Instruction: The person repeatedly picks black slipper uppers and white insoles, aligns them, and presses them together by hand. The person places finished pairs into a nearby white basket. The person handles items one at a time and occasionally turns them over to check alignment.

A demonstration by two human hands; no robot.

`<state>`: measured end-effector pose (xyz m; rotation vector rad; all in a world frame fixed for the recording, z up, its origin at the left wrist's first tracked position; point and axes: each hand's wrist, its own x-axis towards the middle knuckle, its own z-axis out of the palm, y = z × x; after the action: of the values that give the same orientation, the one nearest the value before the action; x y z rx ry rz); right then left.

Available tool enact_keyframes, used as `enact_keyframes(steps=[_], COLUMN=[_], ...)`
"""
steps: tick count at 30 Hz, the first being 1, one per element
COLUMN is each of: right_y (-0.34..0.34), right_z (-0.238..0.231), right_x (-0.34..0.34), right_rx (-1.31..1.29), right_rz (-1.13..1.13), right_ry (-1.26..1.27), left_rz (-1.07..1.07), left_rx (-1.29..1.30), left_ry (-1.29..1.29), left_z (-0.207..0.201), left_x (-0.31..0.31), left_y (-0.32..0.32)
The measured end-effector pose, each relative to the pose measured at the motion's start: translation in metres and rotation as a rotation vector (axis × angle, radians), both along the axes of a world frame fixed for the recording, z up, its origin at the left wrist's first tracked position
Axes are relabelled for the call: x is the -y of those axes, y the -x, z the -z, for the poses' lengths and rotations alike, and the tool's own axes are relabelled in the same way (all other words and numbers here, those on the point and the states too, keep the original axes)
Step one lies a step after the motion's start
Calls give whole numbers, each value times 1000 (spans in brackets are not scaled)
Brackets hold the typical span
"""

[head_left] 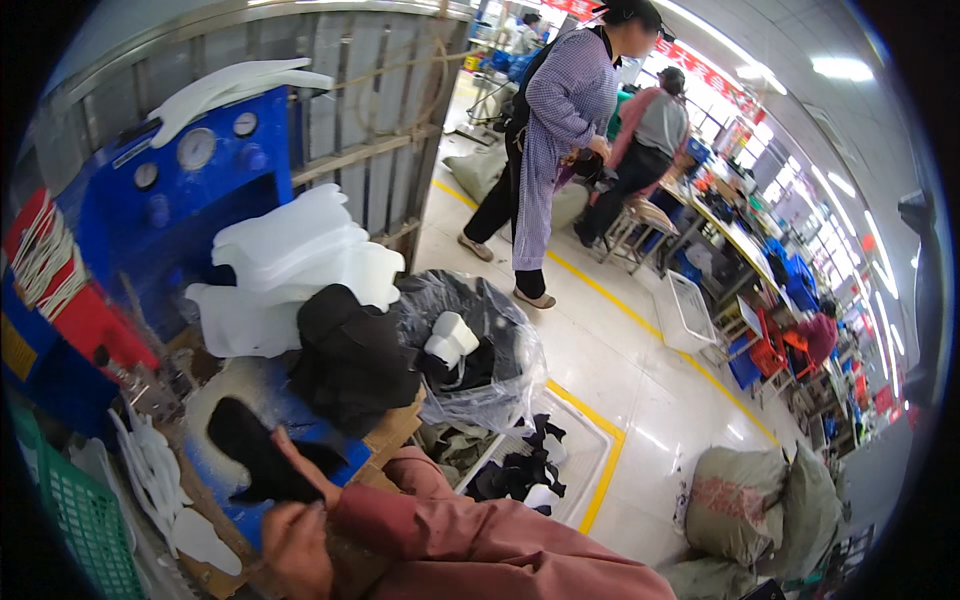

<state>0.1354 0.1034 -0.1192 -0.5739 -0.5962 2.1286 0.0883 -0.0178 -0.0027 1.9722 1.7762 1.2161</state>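
Note:
A black cut piece of fabric (240, 445) lies over the near-left part of the blue work surface (345, 460). My right hand (305, 468) grips its right side, with one finger stretched along it and the others partly hidden. Lower down, close to the black piece's near edge, my left hand (297, 550) is curled and smeared by motion; whether anything is in it does not show. Just beyond my hands sits a pile of black fabric pieces (350, 360). White moulded-looking sheets (290, 250) are stacked behind that pile.
A blue machine with gauges (195, 150) stands at far left. Beyond the surface are a lined bin (510, 350) and a white tray of black scraps (590, 440). A green basket (90, 520) is at near left, sacks (735, 505) at right. A person (570, 120) stands in the aisle.

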Motion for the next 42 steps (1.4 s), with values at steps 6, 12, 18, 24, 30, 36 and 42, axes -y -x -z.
enact_keyframes(steps=[6, 12, 18, 24, 30, 36, 42], right_y=[5, 7, 9, -4, -15, -18, -18], right_z=[0, 12, 22, 40, 48, 52, 55], right_x=[-7, -9, -16, -12, -14, -8, -17], right_rx=[-17, -2, 44, 116, 231, -58, 132], right_rz=[-10, 60, 4, -3, 140, -38, 332], right_ry=[-142, -169, -336, -653, -1012, -378, -1060], left_rz=[88, 75, -5, 42, 165, 62, 153], left_rx=[-96, -61, 18, -72, -174, -18, -67], left_ry=[-78, -36, 27, 3, -79, 8, 35], left_z=[2, 12, 21, 22, 17, 16, 15], left_x=[-3, -3, -3, 1, -9, -2, -13], left_y=[5, 7, 7, 11, 10, -4, -4])
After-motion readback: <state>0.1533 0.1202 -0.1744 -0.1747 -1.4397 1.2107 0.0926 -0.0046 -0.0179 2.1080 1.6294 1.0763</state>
